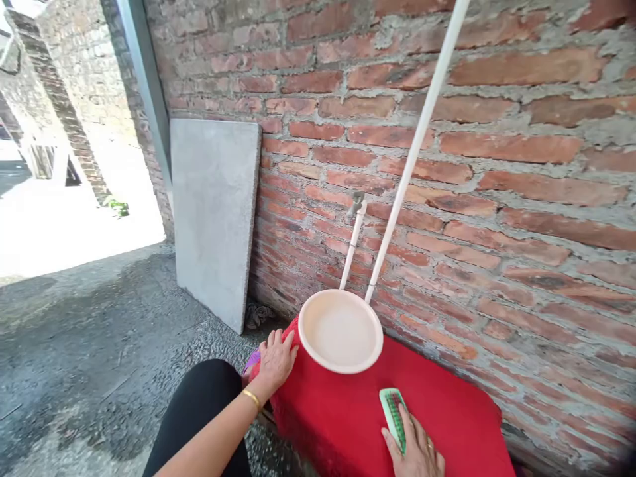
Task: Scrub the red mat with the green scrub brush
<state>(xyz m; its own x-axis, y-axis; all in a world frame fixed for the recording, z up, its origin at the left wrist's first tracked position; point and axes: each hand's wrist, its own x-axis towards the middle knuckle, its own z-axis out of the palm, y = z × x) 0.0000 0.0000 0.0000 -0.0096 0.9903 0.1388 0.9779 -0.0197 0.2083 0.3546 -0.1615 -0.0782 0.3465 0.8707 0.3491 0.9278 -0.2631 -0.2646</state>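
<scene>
A red cloth (338, 411) covers a low surface beside the wall. My left hand (277, 363) lies on its left edge with the fingers stretched out, holding nothing. A purple patch of fabric (252, 361) shows by that hand. My right hand (420, 450) grips a pale green scrub brush (393, 414) at the front of the cloth, thumb on one side and fingers on the other; the brush's near end is hidden by the hand. Between the hands and the wall stands a pale pink basin (342, 331); I cannot tell whether it holds water.
The brick wall (521, 218) runs close behind the cloth. A thin white pipe (417, 146) and a shorter one with a tap (358, 205) rise behind the basin. A grey slab (213, 212) leans on the wall at the left, above wet concrete ground (124, 344).
</scene>
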